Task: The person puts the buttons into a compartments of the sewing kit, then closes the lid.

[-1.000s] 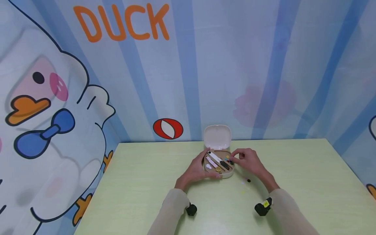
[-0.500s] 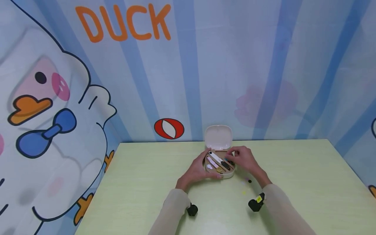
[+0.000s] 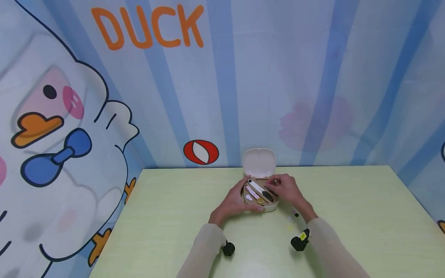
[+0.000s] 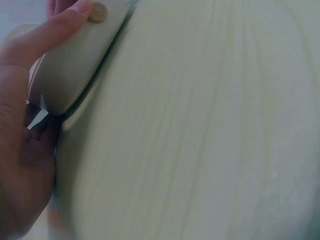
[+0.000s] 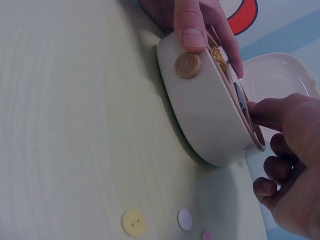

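Note:
A cream sewing box [image 3: 270, 208] stands on the table with its lid [image 3: 259, 163] raised. My left hand [image 3: 232, 200] grips it from the left, the thumb lying along the front wall near a brown round button-like clasp [image 5: 188, 65]. In the brown insert lie a white-and-black slim tool [image 3: 259, 188], a pink slim tool [image 3: 251, 192] and a small gold round piece [image 3: 260, 200]. My right hand [image 3: 286, 188] reaches over the insert's right side. Its index finger and thumb tips go down inside; the box rim and hand hide whether they pinch anything.
Loose buttons lie on the table in front of the box, to the right: a black one [image 3: 296, 215], a yellow one [image 5: 133, 222], a lilac one [image 5: 184, 219] and a pink one [image 5: 206, 235]. A printed curtain [image 3: 257, 96] hangs behind the table's far edge.
My right hand has moved left from the box's right edge over its right compartment, now covering the coloured buttons seen there before. My left hand keeps its grip on the box.

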A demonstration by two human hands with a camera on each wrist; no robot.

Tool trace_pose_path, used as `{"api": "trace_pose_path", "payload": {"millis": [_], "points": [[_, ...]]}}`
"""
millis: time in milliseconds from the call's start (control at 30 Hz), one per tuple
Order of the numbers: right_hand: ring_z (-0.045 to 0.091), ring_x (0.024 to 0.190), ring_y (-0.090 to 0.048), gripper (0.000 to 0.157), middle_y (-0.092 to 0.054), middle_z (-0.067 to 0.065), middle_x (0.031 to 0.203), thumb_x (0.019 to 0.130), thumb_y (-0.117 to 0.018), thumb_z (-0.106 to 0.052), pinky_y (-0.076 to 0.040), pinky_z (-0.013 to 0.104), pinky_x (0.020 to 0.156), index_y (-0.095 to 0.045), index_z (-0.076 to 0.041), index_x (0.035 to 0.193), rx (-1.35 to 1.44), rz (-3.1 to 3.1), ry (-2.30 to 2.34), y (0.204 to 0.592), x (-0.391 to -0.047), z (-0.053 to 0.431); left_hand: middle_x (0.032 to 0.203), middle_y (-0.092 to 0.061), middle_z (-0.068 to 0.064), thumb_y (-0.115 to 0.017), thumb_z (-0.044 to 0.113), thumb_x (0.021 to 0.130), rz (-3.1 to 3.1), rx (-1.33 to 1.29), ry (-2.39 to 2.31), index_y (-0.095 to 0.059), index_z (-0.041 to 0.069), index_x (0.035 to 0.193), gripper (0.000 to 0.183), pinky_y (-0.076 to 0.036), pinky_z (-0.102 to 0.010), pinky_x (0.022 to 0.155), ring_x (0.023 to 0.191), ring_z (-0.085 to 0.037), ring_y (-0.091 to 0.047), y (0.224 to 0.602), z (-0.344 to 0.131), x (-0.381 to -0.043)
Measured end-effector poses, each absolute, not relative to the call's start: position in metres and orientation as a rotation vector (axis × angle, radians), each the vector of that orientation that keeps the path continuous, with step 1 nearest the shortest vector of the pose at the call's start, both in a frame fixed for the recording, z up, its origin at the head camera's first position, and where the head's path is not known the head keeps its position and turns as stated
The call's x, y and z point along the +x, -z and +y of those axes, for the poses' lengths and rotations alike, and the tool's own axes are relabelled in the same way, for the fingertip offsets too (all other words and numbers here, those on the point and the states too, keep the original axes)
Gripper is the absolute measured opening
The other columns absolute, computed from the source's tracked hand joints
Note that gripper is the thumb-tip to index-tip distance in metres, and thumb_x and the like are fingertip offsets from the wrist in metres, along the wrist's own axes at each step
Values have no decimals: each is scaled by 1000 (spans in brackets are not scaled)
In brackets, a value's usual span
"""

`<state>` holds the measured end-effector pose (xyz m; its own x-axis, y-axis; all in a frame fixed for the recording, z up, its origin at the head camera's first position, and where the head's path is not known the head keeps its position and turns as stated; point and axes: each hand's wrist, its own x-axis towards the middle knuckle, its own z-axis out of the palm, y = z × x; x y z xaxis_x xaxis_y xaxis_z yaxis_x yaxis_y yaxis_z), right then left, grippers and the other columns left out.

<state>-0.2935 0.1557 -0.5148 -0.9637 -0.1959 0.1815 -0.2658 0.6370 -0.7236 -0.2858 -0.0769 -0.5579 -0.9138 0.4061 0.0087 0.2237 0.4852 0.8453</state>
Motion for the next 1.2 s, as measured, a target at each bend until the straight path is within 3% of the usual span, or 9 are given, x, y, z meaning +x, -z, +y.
{"api": "trace_pose_path", "payload": {"millis": [367, 533, 700, 1200], "points": [[15, 66, -48, 15, -65, 1, 76, 98, -74, -14, -38, 29, 59, -80, -1, 103, 395, -2756, -1204, 513, -288, 156, 166, -32, 6, -93, 54, 71, 2524, 544, -1412, -23, 33, 166, 119, -32, -52, 120, 150, -20, -32, 554, -76, -283], [14, 56, -41, 22, -52, 0, 64, 99, -73, -20, -31, 26, 50, -77, -5, 115, 379, -2750, -1224, 512, -286, 161, 166, -33, 4, -94, 52, 71, 2522, 544, -1419, -24, 30, 166, 120, -32, -53, 120, 150, -20, -33, 551, -75, -282], [14, 52, -33, 29, -39, -2, 59, 98, -74, -19, -26, 27, 50, -73, -5, 123, 404, -2721, -1197, 508, -281, 173, 166, -33, 4, -94, 51, 72, 2537, 544, -1402, -24, 28, 166, 120, -32, -52, 120, 150, -20, -33, 550, -75, -282], [14, 55, -32, 33, -38, -4, 60, 96, -78, -20, -28, 30, 54, -73, -4, 124, 403, -2767, -1086, 508, -265, 212, 166, -34, 4, -95, 52, 69, 2532, 565, -1433, -25, 28, 166, 122, -32, -51, 120, 151, -20, -33, 555, -76, -285]]}}
